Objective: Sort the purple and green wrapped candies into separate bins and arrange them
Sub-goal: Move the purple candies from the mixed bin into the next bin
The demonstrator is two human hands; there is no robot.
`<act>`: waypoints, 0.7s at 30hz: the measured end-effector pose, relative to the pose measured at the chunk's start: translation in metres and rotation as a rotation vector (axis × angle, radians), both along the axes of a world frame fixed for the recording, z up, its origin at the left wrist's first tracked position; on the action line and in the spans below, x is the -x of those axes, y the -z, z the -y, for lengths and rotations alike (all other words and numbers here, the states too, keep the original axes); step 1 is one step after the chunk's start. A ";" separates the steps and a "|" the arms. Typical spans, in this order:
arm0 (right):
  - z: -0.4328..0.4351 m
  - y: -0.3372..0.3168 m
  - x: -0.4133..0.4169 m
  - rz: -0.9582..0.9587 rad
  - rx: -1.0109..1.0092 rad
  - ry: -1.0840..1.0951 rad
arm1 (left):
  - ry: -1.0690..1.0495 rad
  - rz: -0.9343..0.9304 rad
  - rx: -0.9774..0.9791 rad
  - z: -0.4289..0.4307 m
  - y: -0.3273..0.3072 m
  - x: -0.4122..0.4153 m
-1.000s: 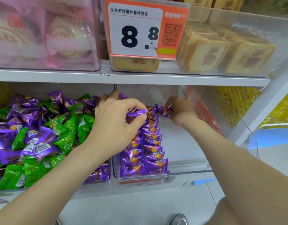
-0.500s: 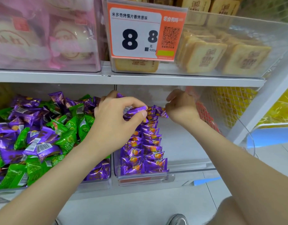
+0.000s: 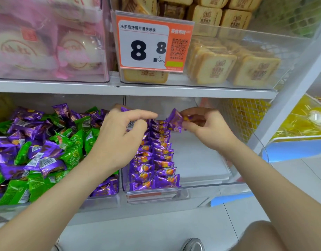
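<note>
Held candy: a purple candy (image 3: pixel 175 120) hangs tilted just above the back end of the sorted rows, pinched at its right end.
Right hand: the right hand (image 3: pixel 208 129) pinches that candy between thumb and fingertips, over the back of the right bin.
Second candy: a second purple candy (image 3: pixel 132 124) shows only its barcode strip, tucked under curled fingers.
Left hand: the left hand (image 3: pixel 119 140) grips the second purple candy, forefinger stretched towards the right hand; the two hands are near each other but apart.
Sorted rows: two neat rows of purple candies (image 3: pixel 153 160) run front to back, faces forward, between the two hands and below them.
Right bin: the clear right bin (image 3: pixel 210 184) holds the rows along its left side.
Left bin: the left bin (image 3: pixel 101 199) holds a mixed pile (image 3: pixel 38 151) of purple and green candies, under the left forearm.
Shelf above: a white shelf board (image 3: pixel 192 91) carries an orange price tag (image 3: pixel 150 44), biscuit packs (image 3: pixel 246 69) and pink-wrapped cakes (image 3: pixel 47 48).
</note>
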State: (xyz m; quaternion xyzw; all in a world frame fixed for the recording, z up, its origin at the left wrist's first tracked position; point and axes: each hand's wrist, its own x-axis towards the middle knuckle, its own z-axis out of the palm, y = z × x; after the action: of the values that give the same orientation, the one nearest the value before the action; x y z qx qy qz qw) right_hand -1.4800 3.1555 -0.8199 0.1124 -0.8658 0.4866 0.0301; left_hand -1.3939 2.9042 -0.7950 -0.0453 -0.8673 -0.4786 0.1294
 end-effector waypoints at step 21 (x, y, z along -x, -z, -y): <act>0.016 0.061 0.069 -0.099 -0.649 0.124 | -0.058 -0.030 0.178 0.003 0.009 0.005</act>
State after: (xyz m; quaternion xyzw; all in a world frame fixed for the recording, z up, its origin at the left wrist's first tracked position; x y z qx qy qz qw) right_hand -1.5494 3.1398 -0.8813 0.0866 -0.9784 0.1767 0.0641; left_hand -1.3990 2.9012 -0.8038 -0.0386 -0.9052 -0.3951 0.1515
